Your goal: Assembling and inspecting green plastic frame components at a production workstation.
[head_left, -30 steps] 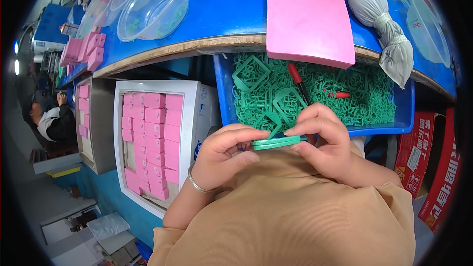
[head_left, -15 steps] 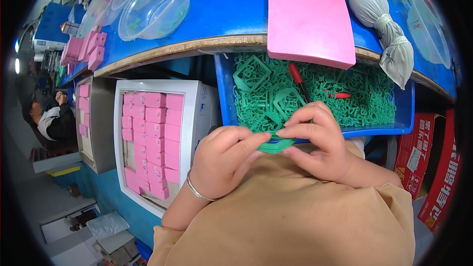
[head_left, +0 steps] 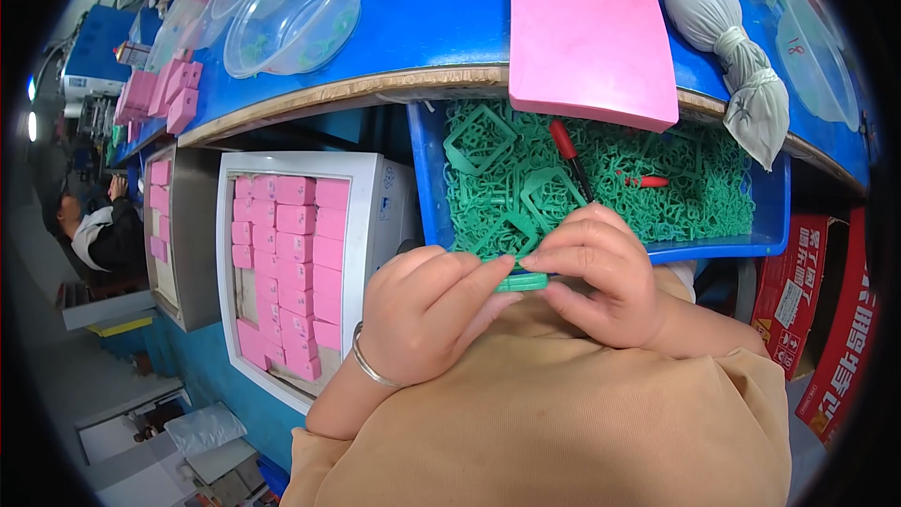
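Between my two hands, just in front of my tan top, is a small flat green plastic or rubber piece point(head_left: 522, 283), seen edge-on. My left hand point(head_left: 413, 310) pinches its left end between thumb and fingers; a silver bangle circles that wrist. My right hand point(head_left: 601, 268) grips the right end the same way. Fingertips hide much of the piece. Directly beyond the hands lies a blue tray point(head_left: 648, 249) full of green scraps point(head_left: 601, 169), with square green frames point(head_left: 481, 141) among them. A black-and-red pen-like tool point(head_left: 568, 150) rests on the scraps, near a second red-handled tool point(head_left: 646, 181).
A pink block point(head_left: 591, 42) overhangs the edge of the blue table point(head_left: 432, 9), beside a tied white cloth bundle point(head_left: 727, 47). Clear plastic bowls point(head_left: 296, 9) stand at the left. A white box point(head_left: 375, 216) holds pink blocks. Another person point(head_left: 99, 225) sits far left.
The green piece has been tilted, from showing its flat face to nearly edge-on. Both hands keep their pinch and have shifted only slightly.
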A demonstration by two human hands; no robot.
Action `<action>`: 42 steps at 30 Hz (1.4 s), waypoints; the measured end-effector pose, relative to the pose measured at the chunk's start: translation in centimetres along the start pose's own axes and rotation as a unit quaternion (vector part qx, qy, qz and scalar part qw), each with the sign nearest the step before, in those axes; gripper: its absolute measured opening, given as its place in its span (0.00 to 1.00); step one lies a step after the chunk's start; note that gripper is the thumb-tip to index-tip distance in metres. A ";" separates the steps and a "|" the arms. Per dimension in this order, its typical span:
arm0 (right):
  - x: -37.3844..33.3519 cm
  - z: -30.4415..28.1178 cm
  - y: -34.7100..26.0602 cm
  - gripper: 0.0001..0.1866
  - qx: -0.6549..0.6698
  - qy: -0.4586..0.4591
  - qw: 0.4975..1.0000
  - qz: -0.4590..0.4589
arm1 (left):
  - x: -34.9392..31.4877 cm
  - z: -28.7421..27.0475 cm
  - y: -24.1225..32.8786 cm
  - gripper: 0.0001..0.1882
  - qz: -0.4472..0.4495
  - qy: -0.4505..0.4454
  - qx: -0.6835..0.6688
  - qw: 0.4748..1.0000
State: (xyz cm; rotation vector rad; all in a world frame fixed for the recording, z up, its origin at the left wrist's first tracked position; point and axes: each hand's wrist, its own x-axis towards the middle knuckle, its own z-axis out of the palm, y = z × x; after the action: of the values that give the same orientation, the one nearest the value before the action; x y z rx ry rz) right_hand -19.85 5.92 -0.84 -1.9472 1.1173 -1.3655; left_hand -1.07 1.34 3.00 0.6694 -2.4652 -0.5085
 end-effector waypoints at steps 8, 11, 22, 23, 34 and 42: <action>-0.3 0.3 0.1 0.15 0.055 -0.001 0.997 0.048 | -0.1 -0.1 0.2 0.20 0.014 0.019 -0.004 1.000; -0.5 0.3 0.1 0.14 0.077 0.001 0.995 0.070 | -0.1 -0.1 0.2 0.19 0.001 0.024 -0.013 1.000; -0.6 0.1 0.0 0.13 0.137 0.021 0.980 0.140 | -0.2 -0.1 -0.1 0.16 -0.046 0.029 -0.060 0.997; -0.5 0.1 0.0 0.13 0.137 0.021 0.981 0.139 | -0.2 -0.1 -0.1 0.16 -0.046 0.030 -0.060 0.997; -0.5 0.2 0.1 0.12 0.120 0.003 0.982 0.145 | -0.4 -0.3 -0.3 0.18 -0.043 0.021 -0.079 0.996; -0.4 0.4 0.1 0.10 0.130 0.004 0.980 0.149 | -0.5 -0.2 -0.4 0.17 -0.059 0.029 -0.087 0.994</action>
State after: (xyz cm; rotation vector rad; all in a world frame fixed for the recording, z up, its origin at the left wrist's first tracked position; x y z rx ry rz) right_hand -19.57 6.19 -1.24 -1.5228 1.1199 -1.2845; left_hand -0.49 1.24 2.79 0.7490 -2.3037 -0.7303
